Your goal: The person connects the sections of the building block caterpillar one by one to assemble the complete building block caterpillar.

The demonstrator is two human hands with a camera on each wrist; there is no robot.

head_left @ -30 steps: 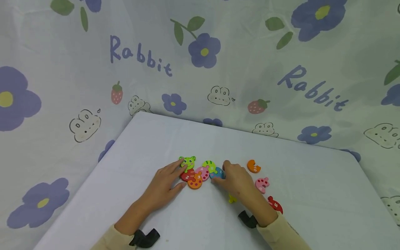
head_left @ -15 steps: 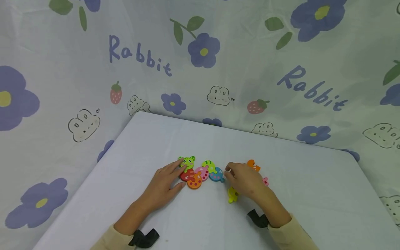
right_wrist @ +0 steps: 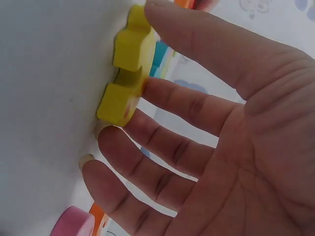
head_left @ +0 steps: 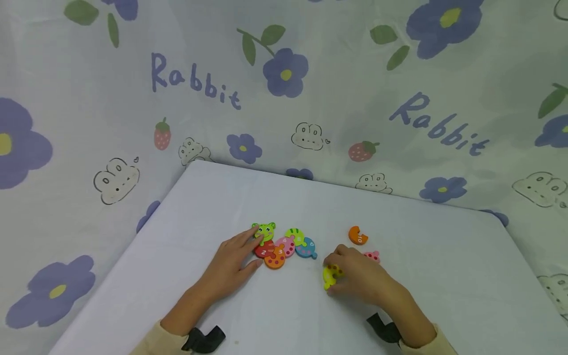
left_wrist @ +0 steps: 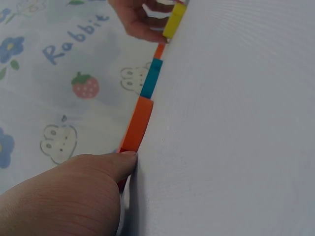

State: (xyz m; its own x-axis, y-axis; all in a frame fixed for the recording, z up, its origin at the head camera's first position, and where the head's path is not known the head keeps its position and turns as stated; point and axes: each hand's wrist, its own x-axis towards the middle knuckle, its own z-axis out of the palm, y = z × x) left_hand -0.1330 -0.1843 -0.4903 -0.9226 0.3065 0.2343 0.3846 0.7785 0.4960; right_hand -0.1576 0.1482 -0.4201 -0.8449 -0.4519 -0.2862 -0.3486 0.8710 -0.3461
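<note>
Flat numbered puzzle pieces lie on a white table, several joined into a caterpillar. Its green face piece (head_left: 266,230) leads to the red piece (head_left: 264,250), orange piece (head_left: 274,259), pink piece (head_left: 286,246), green striped piece (head_left: 294,236) and blue piece (head_left: 305,248). My left hand (head_left: 226,268) rests its fingers on the face and red pieces, with the thumb (left_wrist: 125,164) against the red piece's edge. To the right, my right hand (head_left: 361,278) pinches a yellow puzzle piece (head_left: 329,277) between thumb and fingers. In the right wrist view the yellow piece (right_wrist: 123,73) shows a notch.
A loose orange piece (head_left: 357,235) lies beyond my right hand. Partly behind that hand is a pink spotted piece (head_left: 372,256). The white table (head_left: 213,197) meets a flower-and-rabbit cloth (head_left: 248,113) at its back edge. Black straps (head_left: 205,339) sit at both wrists.
My right hand has left the blue piece, moved right and toward me, and taken hold of the yellow piece. The left hand stays on the caterpillar's head end.
</note>
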